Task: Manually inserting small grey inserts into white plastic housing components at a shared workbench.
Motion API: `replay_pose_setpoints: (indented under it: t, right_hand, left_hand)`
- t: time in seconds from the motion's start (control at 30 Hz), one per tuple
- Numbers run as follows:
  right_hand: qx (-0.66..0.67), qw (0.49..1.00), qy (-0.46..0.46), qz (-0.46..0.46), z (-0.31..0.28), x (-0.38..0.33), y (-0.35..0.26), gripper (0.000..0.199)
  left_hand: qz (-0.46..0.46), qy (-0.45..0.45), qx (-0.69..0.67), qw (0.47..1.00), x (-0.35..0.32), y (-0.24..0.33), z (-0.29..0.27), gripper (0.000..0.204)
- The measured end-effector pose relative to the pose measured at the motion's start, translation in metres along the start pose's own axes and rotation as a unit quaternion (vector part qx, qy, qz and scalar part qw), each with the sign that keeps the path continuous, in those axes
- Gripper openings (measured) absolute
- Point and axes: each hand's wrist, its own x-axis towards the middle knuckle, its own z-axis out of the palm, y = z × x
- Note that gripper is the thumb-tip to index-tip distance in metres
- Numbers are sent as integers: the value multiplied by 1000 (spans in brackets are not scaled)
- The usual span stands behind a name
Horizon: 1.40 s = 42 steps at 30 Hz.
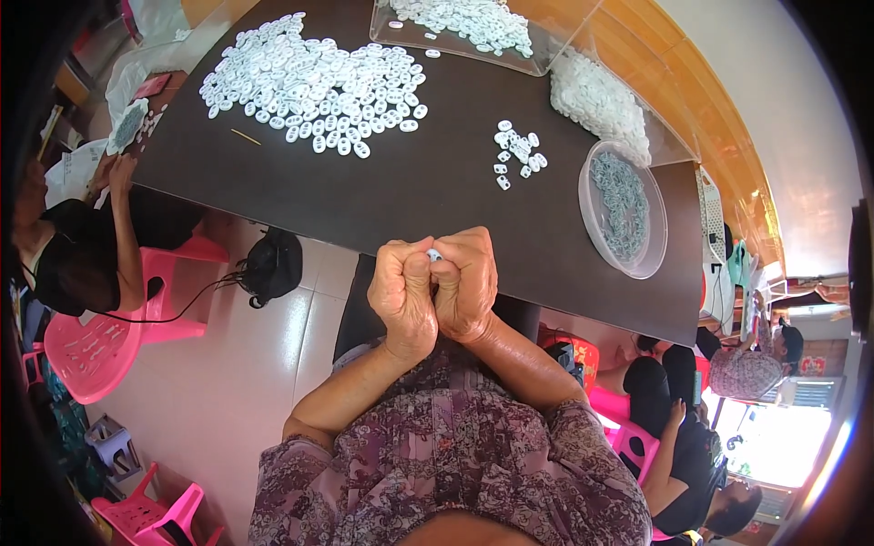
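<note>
Between my fingertips, just off the near edge of the dark table, is a small white oval plastic piece with dark holes. My left hand and my right hand are pressed together, thumbs and curled fingers pinching it from both sides. Most of the piece is hidden by the fingers. Farther off lies a big pile of similar white two-holed oval pieces. A smaller scatter of white pieces sits ahead of my right hand.
At the right, a round clear tub holds small grey-blue parts. Behind it are a bulging bag of white pieces and a clear bin. A thin yellowish stick lies left. People sit on both sides, near pink chairs.
</note>
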Motion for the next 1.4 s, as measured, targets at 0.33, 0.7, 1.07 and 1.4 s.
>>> replay_pose_setpoints:
  t: [0.33, 0.7, 1.07, 1.4]
  right_hand:
    - [-37, 993, -32, 105, -54, 19, 16, 13]
    - [-306, 949, 65, 25, -176, 193, 125, 9]
    - [-378, 913, -87, 130, -192, 219, 203, 23]
    - [-303, 953, -8, 19, -180, 182, 128, 13]
  left_hand:
    - [28, -126, 172, 977, 34, 5, 10, 14]
    - [299, -303, 442, 789, 152, -62, 63, 38]
    - [208, -332, 378, 839, 157, -66, 57, 26]
    - [242, -347, 441, 791, 159, -71, 76, 19]
